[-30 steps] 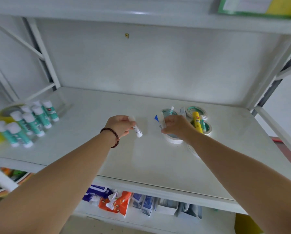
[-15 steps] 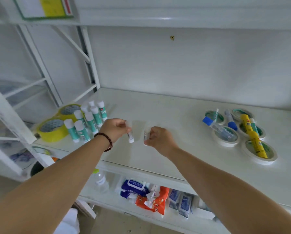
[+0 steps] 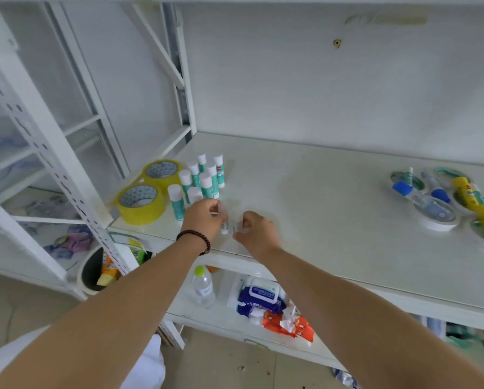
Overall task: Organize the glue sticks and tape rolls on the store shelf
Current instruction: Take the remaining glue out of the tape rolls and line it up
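Hands meet near the front edge of the white shelf (image 3: 305,192) in the head view, each with a small white glue stick. The left hand (image 3: 204,217), a dark bead bracelet (image 3: 194,240) on its wrist, has its fingers (image 3: 217,204) curled around a glue stick in left hand (image 3: 224,224), held roughly upright with its lower end just at the shelf surface. The right hand (image 3: 256,231) pinches a glue stick in right hand (image 3: 237,226) just beside the first; both sticks are blurred, and whether they touch cannot be told.

Just behind the left hand stands a cluster of upright glue sticks (image 3: 200,178) with white caps and teal bodies. To their left lie two yellow tape rolls (image 3: 141,203), flat, one behind the other.

Well apart, at the shelf's right end, lie flat white tape rolls (image 3: 437,217) with blue-capped glue tubes (image 3: 414,193) and yellow glue sticks (image 3: 476,206) across them.

On the lower shelf (image 3: 226,321) sit a clear bottle (image 3: 203,287) with a green cap and wet-wipe packs (image 3: 266,301).
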